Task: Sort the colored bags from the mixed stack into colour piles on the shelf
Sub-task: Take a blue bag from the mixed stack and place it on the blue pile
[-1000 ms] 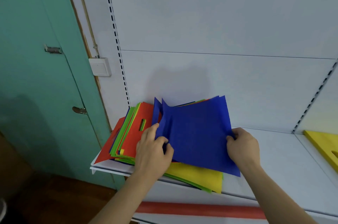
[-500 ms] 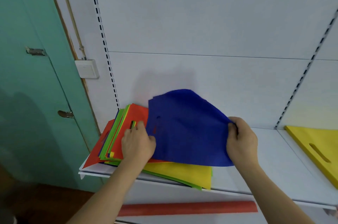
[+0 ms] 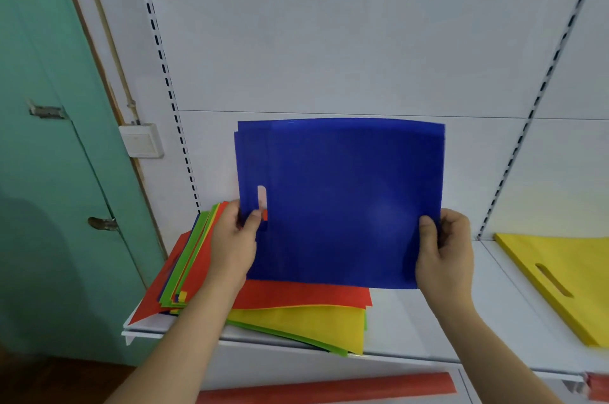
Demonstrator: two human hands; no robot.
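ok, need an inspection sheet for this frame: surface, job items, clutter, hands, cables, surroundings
Surface: white shelf, bare between the two piles.
Job's things: blue bags held upright above the shelf; mixed stack at the shelf's left end, red on top, with yellow, green and blue edges showing; yellow pile at the right.
Clutter: red strip on the level below.
Hands: left hand has a grip on the blue bags' left edge by the handle slot; right hand pinches the right edge.
Cables: thin conduit runs down the wall to the switch box.
Surroundings: teal door at the left; slotted uprights on the white back panel.
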